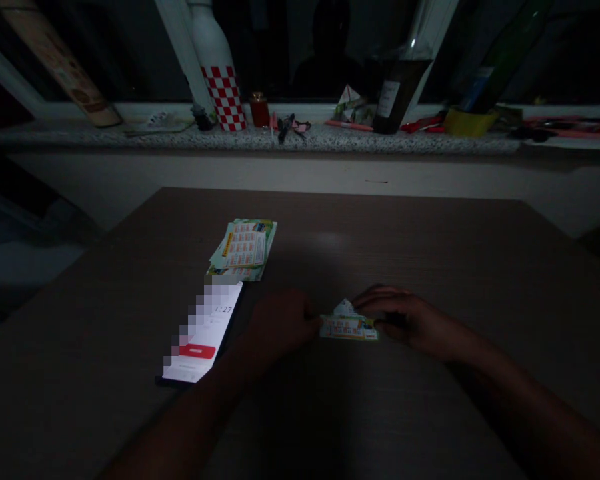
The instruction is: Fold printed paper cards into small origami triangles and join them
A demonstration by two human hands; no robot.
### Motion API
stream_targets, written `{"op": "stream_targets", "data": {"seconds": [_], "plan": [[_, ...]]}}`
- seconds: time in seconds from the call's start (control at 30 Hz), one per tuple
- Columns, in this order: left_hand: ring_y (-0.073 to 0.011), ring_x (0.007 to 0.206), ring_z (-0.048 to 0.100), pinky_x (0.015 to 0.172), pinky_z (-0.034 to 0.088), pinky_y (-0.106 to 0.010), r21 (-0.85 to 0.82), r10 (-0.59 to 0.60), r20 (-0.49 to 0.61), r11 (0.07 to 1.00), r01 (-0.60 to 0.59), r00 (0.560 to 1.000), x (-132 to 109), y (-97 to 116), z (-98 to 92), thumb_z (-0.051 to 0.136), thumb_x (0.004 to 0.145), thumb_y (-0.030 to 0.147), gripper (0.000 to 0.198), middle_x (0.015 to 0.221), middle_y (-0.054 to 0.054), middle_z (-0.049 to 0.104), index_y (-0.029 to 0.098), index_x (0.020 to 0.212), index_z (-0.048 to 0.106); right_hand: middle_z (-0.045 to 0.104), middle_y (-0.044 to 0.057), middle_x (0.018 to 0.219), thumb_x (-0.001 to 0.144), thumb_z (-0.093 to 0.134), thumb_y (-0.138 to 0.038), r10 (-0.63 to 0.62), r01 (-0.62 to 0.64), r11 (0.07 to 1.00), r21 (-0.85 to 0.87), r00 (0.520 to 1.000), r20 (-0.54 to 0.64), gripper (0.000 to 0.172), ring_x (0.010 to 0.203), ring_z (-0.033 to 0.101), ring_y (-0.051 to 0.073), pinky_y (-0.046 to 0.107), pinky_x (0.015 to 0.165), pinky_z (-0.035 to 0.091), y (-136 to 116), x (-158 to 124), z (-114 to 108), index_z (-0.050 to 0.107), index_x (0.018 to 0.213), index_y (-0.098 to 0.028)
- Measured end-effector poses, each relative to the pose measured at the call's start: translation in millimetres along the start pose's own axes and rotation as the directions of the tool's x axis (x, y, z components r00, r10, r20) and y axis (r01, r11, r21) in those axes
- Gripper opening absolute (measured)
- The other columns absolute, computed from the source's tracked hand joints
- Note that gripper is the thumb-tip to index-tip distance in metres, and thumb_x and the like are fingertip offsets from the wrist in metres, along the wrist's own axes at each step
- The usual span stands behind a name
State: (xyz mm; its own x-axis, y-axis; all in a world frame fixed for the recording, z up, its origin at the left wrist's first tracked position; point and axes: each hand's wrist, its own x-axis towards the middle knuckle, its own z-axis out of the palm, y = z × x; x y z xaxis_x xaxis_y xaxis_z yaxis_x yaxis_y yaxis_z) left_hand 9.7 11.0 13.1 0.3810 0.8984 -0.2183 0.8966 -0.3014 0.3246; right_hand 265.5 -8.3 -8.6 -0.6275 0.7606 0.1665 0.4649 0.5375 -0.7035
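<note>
Green, yellow and orange print with a white tip is seen on the folded card between left hand and right hand. White screen, red bar are shown on the phone left of them. Green-edged orange grids are printed on the sheets beyond the left hand.

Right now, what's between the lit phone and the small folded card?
The left hand, resting at the left end of the folded card; the phone lies just left of that hand. Seen in the head view.
</note>
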Motion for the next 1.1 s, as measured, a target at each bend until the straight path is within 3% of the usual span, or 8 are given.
{"op": "stream_targets", "data": {"seconds": [0.2,0.37,0.53,0.63,0.73,0.9,1.0,1.1], "plan": [[-0.0201,0.076,0.064,0.062,0.043,-0.028,-0.045,0.022,-0.029,0.999,-0.024,0.999,-1.9,2.1,0.3,0.062,0.077,0.038,0.02,0.083,-0.004,0.069,0.02,0.083,0.067,0.066,0.005,0.114,0.078,0.056,-0.002,0.028,-0.028,1.0,0.013,1.0,-0.009,0.047,0.108,0.059,0.021,0.042,0.095,0.047,-3.0,-0.6,-3.5,0.061,0.117,-0.028],[-0.0191,0.077,0.062,0.065,0.043,-0.028,-0.076,0.065,-0.057,0.995,-0.07,0.996,-2.7,3.6,2.6,0.062,0.076,0.031,0.013,0.082,-0.003,0.067,0.019,0.082,0.066,0.057,0.01,0.128,0.078,0.06,-0.011,0.067,-0.083,0.992,-0.099,0.986,-0.153,0.054,0.121,0.051,0.026,0.048,0.101,0.04,0.9,2.9,10.6,0.052,0.13,-0.024],[-0.0188,0.078,0.06,0.067,0.043,-0.029,-0.109,0.133,-0.12,0.983,-0.146,0.984,-3.6,2.5,9.2,0.062,0.076,0.024,0.007,0.081,-0.002,0.065,0.019,0.081,0.063,0.055,0.011,0.132,0.078,0.068,-0.026,0.098,-0.137,0.963,-0.234,0.98,-0.171,0.04,0.123,0.047,0.03,0.052,0.101,0.035,-4.5,11.1,25.5,0.059,0.117,-0.023],[-0.0192,0.083,0.059,0.071,0.044,-0.029,-0.142,0.17,-0.156,0.971,-0.192,0.973,-5.4,4.6,12.3,0.061,0.077,0.022,0.007,0.087,-0.003,0.065,0.018,0.083,0.062,0.062,0.008,0.117,0.073,0.072,-0.023,0.148,-0.18,0.977,-0.112,0.957,-0.248,0.038,0.111,0.056,0.026,0.046,0.096,0.041,-7.9,12.3,30.8,0.058,0.109,-0.023],[-0.0185,0.084,0.06,0.074,0.044,-0.03,-0.231,0.179,-0.158,0.949,-0.213,0.971,-7.0,9.6,13.0,0.057,0.081,0.02,0.006,0.088,-0.003,0.066,0.018,0.084,0.062,0.067,0.003,0.092,0.074,0.069,-0.018,0.264,-0.227,0.961,0.154,0.919,-0.293,0.028,0.086,0.064,0.019,0.034,0.077,0.051,-10.0,11.7,35.2,0.056,0.098,-0.023],[-0.0163,0.08,0.062,0.072,0.047,-0.027,-0.527,0.071,-0.195,0.833,-0.166,0.978,-9.4,17.3,13.1,0.055,0.085,0.024,0.01,0.086,-0.001,0.068,0.019,0.089,0.063,0.067,-0.002,0.075,0.074,0.071,-0.021,0.421,-0.146,0.79,0.595,0.835,-0.354,0.029,0.07,0.066,0.014,0.025,0.066,0.053,-15.2,12.4,37.6,0.052,0.096,-0.023],[-0.015,0.08,0.063,0.073,0.048,-0.025,-0.65,0.005,-0.257,0.739,-0.176,0.966,-11.1,20.3,13.7,0.057,0.084,0.022,0.009,0.085,0.0,0.069,0.019,0.088,0.065,0.071,0.0,0.079,0.071,0.075,-0.023,0.476,-0.151,0.727,0.669,0.813,-0.335,0.039,0.071,0.067,0.014,0.025,0.068,0.054,-20.3,12.0,35.4,0.053,0.104,-0.022],[-0.0149,0.081,0.064,0.073,0.049,-0.024,-0.72,-0.058,-0.277,0.674,-0.167,0.959,-12.7,23.0,13.7,0.061,0.082,0.023,0.009,0.084,0.0,0.071,0.02,0.087,0.068,0.072,-0.001,0.078,0.071,0.076,-0.023,0.475,-0.152,0.747,0.647,0.803,-0.36,0.038,0.07,0.067,0.013,0.023,0.066,0.054,-25.5,10.5,33.7,0.056,0.104,-0.022]]}}
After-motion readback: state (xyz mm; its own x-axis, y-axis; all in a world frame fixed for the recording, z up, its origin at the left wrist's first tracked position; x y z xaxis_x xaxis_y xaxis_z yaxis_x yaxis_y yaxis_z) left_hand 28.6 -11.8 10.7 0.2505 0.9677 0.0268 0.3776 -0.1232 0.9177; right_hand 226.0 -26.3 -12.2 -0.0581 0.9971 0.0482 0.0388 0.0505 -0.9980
